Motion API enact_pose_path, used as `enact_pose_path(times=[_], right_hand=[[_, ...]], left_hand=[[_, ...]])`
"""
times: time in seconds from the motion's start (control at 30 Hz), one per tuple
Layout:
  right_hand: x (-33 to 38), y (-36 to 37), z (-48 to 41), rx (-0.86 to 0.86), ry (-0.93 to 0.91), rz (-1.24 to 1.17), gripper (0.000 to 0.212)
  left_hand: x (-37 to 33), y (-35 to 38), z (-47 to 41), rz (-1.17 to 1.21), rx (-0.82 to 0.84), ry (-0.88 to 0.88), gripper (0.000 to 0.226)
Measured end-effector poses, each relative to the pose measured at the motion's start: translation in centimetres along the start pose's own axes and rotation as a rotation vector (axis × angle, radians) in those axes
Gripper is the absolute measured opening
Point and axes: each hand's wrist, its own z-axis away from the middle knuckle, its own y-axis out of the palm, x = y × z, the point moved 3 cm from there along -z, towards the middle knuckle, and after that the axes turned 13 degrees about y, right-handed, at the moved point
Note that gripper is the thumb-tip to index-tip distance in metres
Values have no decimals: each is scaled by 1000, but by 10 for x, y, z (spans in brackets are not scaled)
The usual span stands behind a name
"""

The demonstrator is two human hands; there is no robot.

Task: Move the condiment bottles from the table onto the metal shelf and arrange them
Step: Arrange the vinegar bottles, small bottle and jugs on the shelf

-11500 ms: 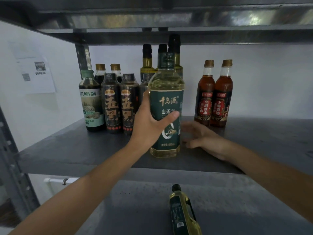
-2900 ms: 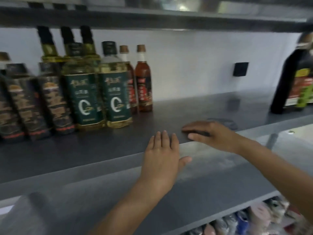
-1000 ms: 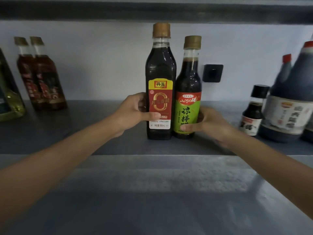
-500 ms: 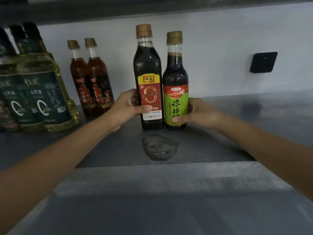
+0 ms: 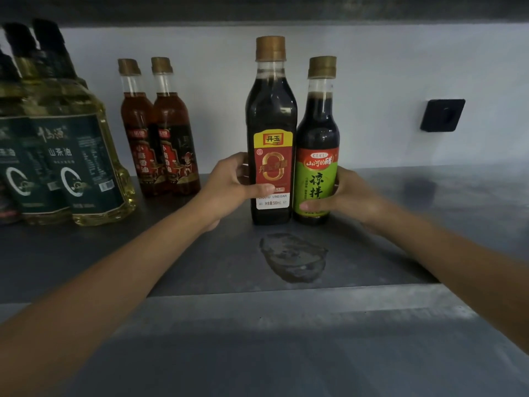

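Two dark vinegar bottles stand upright and touching on the metal shelf [image 5: 429, 224]. The taller one, the red-label vinegar bottle [image 5: 272, 124], is gripped low on its left side by my left hand [image 5: 229, 187]. The shorter green-label vinegar bottle [image 5: 317, 124] is held at its base by my right hand [image 5: 349, 196]. Both have tan caps. Left of them stand two reddish sesame oil bottles [image 5: 160, 133], and further left large green-label oil bottles [image 5: 77, 156].
A smeared patch [image 5: 294, 257] marks the shelf just in front of the held bottles. A black wall socket [image 5: 442, 114] sits on the white wall at right. The upper shelf [image 5: 257, 10] runs close above the bottle caps. A lower grey surface [image 5: 286, 353] spreads below.
Since half a second ago both held bottles have shifted slightly toward the sesame oil bottles, still side by side in my hands. The view has drawn closer.
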Motion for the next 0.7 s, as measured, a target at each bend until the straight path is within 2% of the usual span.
enact_pose_path(times=[0.17,0.43,0.7], right_hand=[[-2,-10,0,9,14,17,65],[-3,-15,2,67,14,16,62],[-8,-14,1,56,31,31,72]], left_hand=[[-3,8,2,41,6,-5,51],[0,13,6,91,-23,0,55],[-2,15,12,42,-9,10,58]])
